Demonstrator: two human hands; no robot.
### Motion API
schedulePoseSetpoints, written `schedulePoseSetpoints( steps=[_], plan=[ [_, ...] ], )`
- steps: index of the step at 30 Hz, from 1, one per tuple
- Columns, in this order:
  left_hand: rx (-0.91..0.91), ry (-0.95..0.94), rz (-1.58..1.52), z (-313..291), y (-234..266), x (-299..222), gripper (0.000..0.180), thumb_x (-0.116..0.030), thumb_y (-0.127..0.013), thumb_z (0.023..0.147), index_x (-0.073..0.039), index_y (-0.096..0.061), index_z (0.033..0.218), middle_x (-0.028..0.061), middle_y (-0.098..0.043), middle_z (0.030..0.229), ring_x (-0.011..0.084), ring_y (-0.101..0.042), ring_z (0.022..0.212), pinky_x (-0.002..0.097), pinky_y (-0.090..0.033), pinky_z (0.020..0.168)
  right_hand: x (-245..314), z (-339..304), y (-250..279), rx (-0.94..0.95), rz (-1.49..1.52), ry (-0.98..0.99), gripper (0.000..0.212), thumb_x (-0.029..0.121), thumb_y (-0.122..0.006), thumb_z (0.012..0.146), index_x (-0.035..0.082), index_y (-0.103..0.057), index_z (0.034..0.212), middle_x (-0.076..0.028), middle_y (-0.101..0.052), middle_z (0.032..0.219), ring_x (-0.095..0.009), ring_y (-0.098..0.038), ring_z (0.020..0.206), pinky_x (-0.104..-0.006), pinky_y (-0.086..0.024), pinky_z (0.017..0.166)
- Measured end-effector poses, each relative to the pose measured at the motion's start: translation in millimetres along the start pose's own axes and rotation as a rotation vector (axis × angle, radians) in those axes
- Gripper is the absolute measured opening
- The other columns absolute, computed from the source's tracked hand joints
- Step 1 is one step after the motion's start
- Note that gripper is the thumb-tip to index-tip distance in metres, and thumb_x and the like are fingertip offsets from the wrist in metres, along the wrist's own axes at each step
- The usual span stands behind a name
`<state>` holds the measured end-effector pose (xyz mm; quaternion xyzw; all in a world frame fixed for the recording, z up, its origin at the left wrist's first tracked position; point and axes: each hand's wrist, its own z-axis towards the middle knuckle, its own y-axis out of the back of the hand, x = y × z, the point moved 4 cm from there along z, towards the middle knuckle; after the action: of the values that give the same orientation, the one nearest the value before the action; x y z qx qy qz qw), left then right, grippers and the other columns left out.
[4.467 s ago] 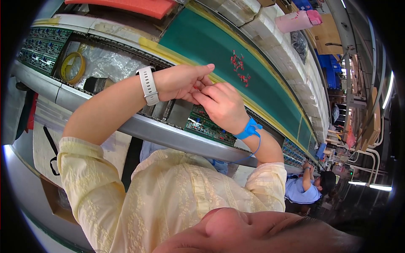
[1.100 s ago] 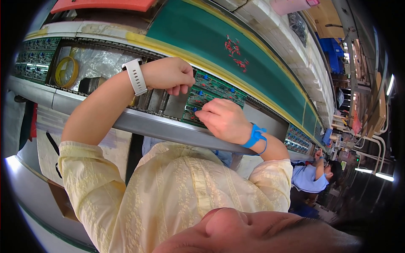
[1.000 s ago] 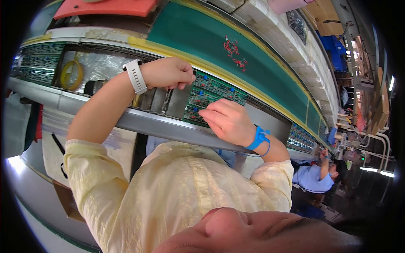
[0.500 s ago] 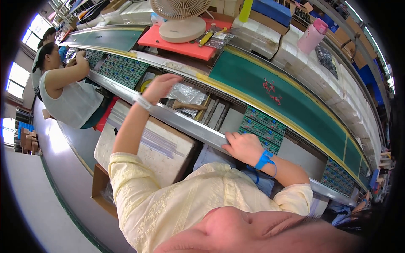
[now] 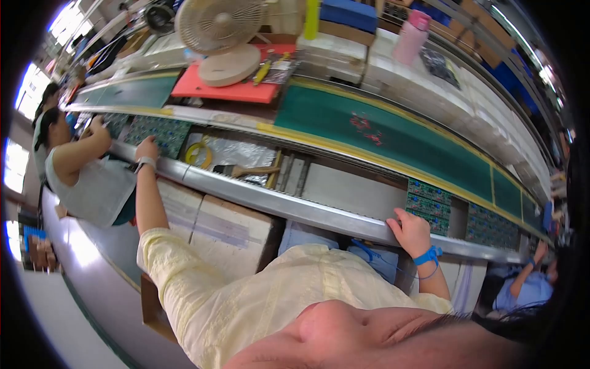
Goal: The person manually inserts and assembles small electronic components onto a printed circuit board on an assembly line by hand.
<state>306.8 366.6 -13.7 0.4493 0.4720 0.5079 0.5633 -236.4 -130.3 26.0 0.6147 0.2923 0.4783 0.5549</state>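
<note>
My left hand [image 5: 147,149] is at the near right edge of a green circuit board panel [image 5: 161,130] on the left of the track. Its fingers are bent over that edge. On the right, my right hand [image 5: 410,232] lies over the metal rail [image 5: 295,212], against the near left corner of another green circuit board panel [image 5: 428,198]. Thumb and index finger there are apart, and the other fingers are partly hidden. Between the hands, a wooden-handled brush [image 5: 246,170] and a yellow tape roll [image 5: 198,154] lie in the track near clear plastic wrap [image 5: 239,150].
Beyond the track runs a green conveyor belt [image 5: 430,154] with small red parts [image 5: 367,129] on it. A beige fan [image 5: 228,64] stands on a red board [image 5: 184,89]. Co-workers sit at the left [image 5: 92,184] and right [image 5: 525,289]. More circuit boards [image 5: 491,226] lie farther right.
My left hand has come down and left onto the left panel. The right hand and the panel by it have shifted right along the track. The whole view has turned somewhat.
</note>
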Motion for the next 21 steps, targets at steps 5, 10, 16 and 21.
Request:
schedulePoseSetpoints(
  steps=[5, 10, 16, 21],
  plan=[
    [0.141, -0.006, 0.182, 6.4, 3.0, -24.8, 0.028, -0.013, -0.040, 0.081, -0.003, -0.062, 0.096, 0.0222, -0.058, 0.102, 0.0356, -0.056, 0.099, 0.0448, -0.045, 0.082, -32.0, -13.3, 12.1, -0.005, -0.110, -0.199, 0.029, 0.035, -0.058, 0.079, 0.007, -0.059, 0.086, -0.014, -0.062, 0.069, -0.032, -0.060, 0.063, -0.0421, -0.048, 0.054],
    [0.174, -0.055, 0.207, 11.1, 1.0, -29.5, 0.026, -0.011, -0.043, 0.081, -0.002, -0.064, 0.094, 0.0214, -0.059, 0.101, 0.0358, -0.057, 0.097, 0.0430, -0.047, 0.080, -56.4, -25.8, 15.8, -0.005, -0.160, -0.277, 0.028, 0.035, -0.058, 0.078, 0.007, -0.059, 0.083, -0.015, -0.062, 0.067, -0.032, -0.060, 0.061, -0.0429, -0.048, 0.053],
    [0.210, -0.252, 0.149, -17.4, 0.6, -61.6, 0.027, -0.013, -0.044, 0.081, -0.003, -0.063, 0.098, 0.0214, -0.061, 0.096, 0.0347, -0.059, 0.091, 0.0420, -0.047, 0.078, -75.2, -33.3, 18.0, -0.020, -0.123, -0.349, 0.029, 0.034, -0.058, 0.079, 0.006, -0.061, 0.087, -0.016, -0.062, 0.068, -0.033, -0.061, 0.065, -0.0432, -0.048, 0.057],
    [0.190, -0.359, 0.080, -59.8, -1.7, -83.5, 0.030, -0.011, -0.045, 0.078, -0.005, -0.062, 0.102, 0.0226, -0.061, 0.091, 0.0363, -0.058, 0.088, 0.0424, -0.047, 0.077, -61.3, 2.3, 25.8, 0.058, -0.042, -0.137, 0.023, 0.024, -0.057, 0.078, 0.007, -0.060, 0.093, -0.014, -0.063, 0.077, -0.033, -0.060, 0.071, -0.0422, -0.049, 0.062]
  ],
)
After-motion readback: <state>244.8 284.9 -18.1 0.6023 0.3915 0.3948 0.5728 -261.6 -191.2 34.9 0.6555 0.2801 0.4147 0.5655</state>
